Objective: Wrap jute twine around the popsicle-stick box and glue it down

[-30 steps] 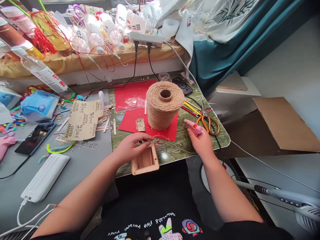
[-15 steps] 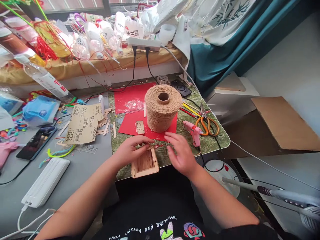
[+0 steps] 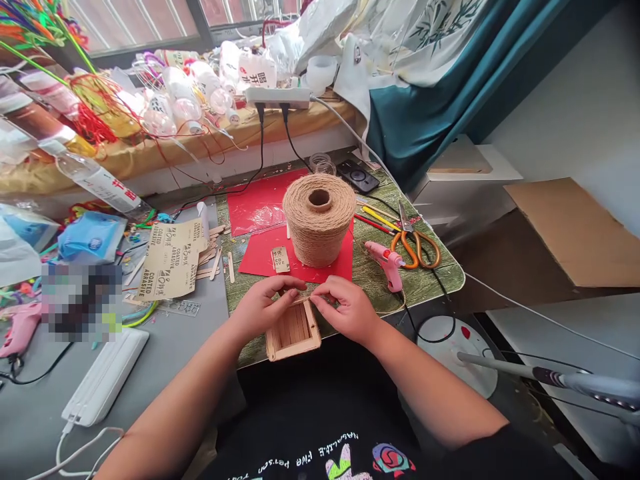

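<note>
A small open box of wooden craft sticks (image 3: 293, 349) lies at the table's front edge, its slatted inside facing up. My left hand (image 3: 265, 303) is at its far left corner, fingers curled and thumb over the rim; what lies between them is hidden. My right hand (image 3: 347, 310) pinches at the far right corner, thumb against forefinger, on what looks like thin twine. A tan strand shows beside that wrist. The large spool of jute twine (image 3: 320, 230) stands upright just beyond both hands, on red paper (image 3: 253, 257).
To the right lie a pink glue gun (image 3: 385, 260), orange-handled scissors (image 3: 415, 248) and pens (image 3: 379, 218). Left are sandpaper sheets (image 3: 173, 260), loose craft sticks (image 3: 231, 267) and a white power bank (image 3: 105, 379). A power strip (image 3: 279, 98) sits on the ledge with bottles (image 3: 95, 177).
My right hand has moved left to the box's far edge, its spread fingers closing into a pinch close to my left fingertips. The view has shifted slightly; the box stays in place.
</note>
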Demonstrator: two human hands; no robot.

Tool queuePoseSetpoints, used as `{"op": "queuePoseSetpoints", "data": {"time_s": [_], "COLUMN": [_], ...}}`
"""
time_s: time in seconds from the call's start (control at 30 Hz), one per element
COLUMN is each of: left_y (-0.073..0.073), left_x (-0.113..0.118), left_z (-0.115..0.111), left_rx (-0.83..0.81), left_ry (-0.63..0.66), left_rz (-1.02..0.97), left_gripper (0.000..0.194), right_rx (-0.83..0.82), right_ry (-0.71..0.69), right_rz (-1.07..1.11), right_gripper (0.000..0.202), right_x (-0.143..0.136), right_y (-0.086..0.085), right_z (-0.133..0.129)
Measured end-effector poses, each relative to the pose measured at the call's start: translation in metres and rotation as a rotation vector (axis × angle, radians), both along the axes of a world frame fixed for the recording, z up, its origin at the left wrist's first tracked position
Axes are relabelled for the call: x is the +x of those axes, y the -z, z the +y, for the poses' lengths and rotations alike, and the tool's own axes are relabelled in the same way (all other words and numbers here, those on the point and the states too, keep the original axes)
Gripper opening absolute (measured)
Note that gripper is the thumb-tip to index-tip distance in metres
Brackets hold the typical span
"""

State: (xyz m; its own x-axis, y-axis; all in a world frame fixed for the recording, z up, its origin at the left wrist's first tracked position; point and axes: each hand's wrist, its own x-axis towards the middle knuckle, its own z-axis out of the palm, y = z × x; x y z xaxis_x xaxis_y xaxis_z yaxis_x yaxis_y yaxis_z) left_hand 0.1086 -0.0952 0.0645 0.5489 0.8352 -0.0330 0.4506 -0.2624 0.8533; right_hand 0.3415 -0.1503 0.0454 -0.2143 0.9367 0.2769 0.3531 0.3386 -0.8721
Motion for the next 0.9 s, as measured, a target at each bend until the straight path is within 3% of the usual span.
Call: {"op": "queuePoseSetpoints", "data": {"time_s": [0.27, 0.6, 0.9], "left_y": [0.002, 0.005, 0.008], "left_x": [-0.001, -0.003, -0.003], "left_z": [0.002, 0.002, 0.003], "left_rx": [0.046, 0.007, -0.013], "left_ry": [0.068, 0.063, 0.050], "left_rz": [0.001, -0.017, -0.035], "left_gripper": [0.019, 0.015, 0.015], "right_rx": [-0.072, -0.131, -0.297], "right_ry": [0.068, 0.151, 0.130], "right_rz": [0.080, 0.137, 0.252], "right_gripper": [0.011, 0.008, 0.013], "right_x": [-0.002, -0.008, -0.016], "right_y": [0.008, 0.024, 0.042], "right_z": [-0.006, -0.003, -0.002]}}
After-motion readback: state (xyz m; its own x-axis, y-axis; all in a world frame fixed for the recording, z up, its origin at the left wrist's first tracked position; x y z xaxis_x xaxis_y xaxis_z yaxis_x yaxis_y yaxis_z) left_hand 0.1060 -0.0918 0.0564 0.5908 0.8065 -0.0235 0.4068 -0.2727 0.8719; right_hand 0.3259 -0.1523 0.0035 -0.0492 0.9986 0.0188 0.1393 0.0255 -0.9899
